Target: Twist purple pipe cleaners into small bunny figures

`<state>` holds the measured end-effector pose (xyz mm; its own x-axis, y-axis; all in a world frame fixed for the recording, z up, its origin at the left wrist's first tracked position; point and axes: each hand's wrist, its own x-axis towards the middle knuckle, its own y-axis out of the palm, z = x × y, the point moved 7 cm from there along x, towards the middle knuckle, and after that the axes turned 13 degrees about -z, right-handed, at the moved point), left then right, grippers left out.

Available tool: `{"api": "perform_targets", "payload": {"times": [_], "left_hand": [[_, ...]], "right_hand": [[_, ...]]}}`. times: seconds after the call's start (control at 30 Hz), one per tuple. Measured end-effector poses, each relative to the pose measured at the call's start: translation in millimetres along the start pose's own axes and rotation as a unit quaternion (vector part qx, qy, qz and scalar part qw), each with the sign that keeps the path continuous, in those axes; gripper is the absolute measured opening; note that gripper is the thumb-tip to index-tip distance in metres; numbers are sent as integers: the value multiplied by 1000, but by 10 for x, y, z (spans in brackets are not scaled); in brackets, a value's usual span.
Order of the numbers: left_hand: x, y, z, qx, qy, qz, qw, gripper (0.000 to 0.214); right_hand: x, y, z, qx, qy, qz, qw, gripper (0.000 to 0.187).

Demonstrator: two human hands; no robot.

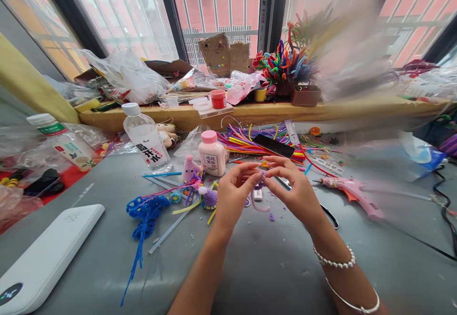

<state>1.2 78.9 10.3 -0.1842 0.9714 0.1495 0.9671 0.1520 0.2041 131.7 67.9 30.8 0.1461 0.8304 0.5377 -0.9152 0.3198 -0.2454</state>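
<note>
My left hand (pixel 233 193) and my right hand (pixel 294 189) meet over the grey table (pixel 271 262), fingertips pinched together on a small purple and pink pipe-cleaner piece (pixel 260 196) whose pink tail curls down below them. A bead bracelet and a thin bangle circle my right wrist. Just left of my left hand lie small fuzzy figures (pixel 200 186) and a tangle of blue pipe cleaners (pixel 146 212). A pile of coloured pipe cleaners (pixel 246 141) lies behind my hands.
A pink glue gun (pixel 352 193) lies right of my hands. A water bottle (pixel 146 136), a pink-capped jar (pixel 211 153), a black phone (pixel 273 145) and a white power bank (pixel 46 255) sit around. The window ledge (pixel 321 110) holds craft clutter.
</note>
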Motion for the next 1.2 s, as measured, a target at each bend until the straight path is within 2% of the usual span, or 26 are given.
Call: {"api": "perform_targets", "payload": {"times": [0.1, 0.23, 0.57, 0.73, 0.97, 1.2], "left_hand": [[-12, 30, 12, -18, -34, 19, 999, 28], [-28, 46, 15, -36, -51, 22, 998, 29], [-40, 20, 19, -15, -20, -19, 1000, 26], [-28, 36, 38, -33, -36, 9, 999, 29], [-39, 18, -17, -13, -16, -19, 1000, 28], [-26, 7, 13, -25, -51, -8, 998, 29]], "right_hand": [[4, -20, -33, 17, 21, -7, 1000, 7], [9, -35, -23, 12, 12, -23, 1000, 5], [-24, -32, 126, -43, -43, -66, 996, 9], [-12, -48, 89, -36, -37, -63, 997, 7], [8, -49, 37, -15, -27, -44, 999, 7], [4, -53, 1, -5, 3, -47, 999, 10]]}}
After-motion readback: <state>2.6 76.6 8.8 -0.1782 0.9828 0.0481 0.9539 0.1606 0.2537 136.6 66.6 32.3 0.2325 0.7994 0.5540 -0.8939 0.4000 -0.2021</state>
